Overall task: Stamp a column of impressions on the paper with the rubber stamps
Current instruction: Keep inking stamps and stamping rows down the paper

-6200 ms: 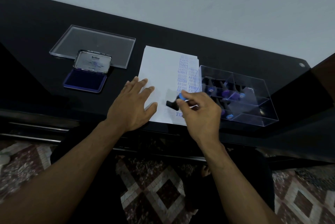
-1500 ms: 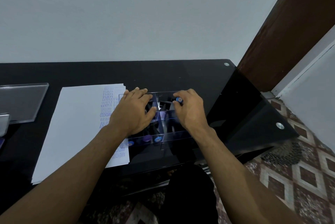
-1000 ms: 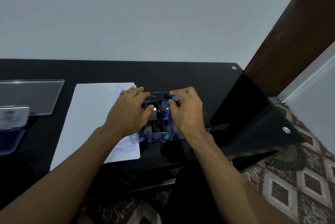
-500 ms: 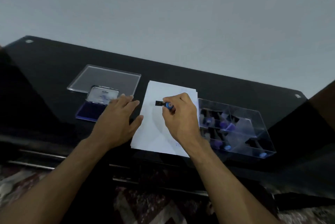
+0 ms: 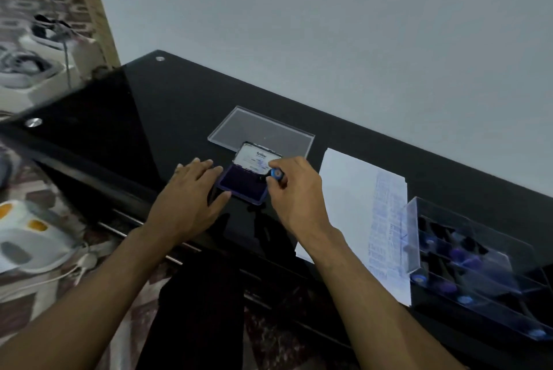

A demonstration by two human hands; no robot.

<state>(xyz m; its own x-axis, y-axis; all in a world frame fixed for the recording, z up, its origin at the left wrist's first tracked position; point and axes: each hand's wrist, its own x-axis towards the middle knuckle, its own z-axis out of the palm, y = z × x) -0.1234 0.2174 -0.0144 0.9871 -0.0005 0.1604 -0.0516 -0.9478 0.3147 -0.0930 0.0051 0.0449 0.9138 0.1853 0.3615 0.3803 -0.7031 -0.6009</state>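
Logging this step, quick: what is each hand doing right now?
Left hand: open, fingers flat beside the ink pad.
Right hand: holding a stamp over the ink pad.

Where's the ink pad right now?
Head view, centre: the open ink pad sits on the black table, between the left hand and the stamp-holding right hand, just before the clear lid.
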